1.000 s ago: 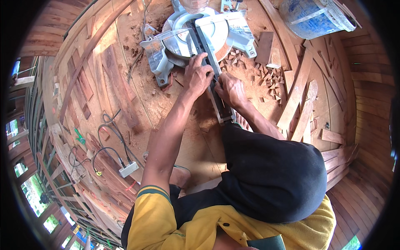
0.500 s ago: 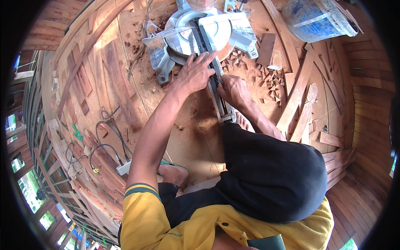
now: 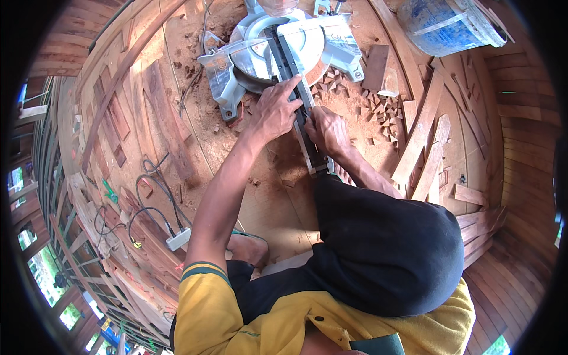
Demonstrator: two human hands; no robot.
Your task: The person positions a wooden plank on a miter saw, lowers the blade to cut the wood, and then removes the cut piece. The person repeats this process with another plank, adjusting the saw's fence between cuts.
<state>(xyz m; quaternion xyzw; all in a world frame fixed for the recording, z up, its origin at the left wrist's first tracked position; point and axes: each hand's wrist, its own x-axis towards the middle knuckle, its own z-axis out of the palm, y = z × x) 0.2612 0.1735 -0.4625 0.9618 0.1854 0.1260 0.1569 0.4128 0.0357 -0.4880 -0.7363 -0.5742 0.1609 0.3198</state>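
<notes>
A silver mitre saw [image 3: 236,56] sits on the wooden floor ahead of me, with a long narrow metal rail [image 3: 303,137] running from it toward my legs. My left hand [image 3: 273,112] rests against the rail's left side, index finger stretched across its top and the other fingers bent. On the rail's right side, closer to me, my right hand [image 3: 329,130] is closed with curled fingers and thumb at the rail. What its fingers hold is hidden. My foot [image 3: 344,175] shows beside the rail's near end.
Many small wooden wedges [image 3: 383,114] lie right of the saw. Long boards [image 3: 421,133] are stacked at the right, under a blue bucket [image 3: 449,29] at far right. At left lie wood strips [image 3: 165,112], dark cables [image 3: 155,183] and a white power strip [image 3: 178,239].
My left hand's spread fingers have drawn in, leaving the index finger extended over the rail. My right hand stays at the rail, turned slightly. The whole view has shifted a little.
</notes>
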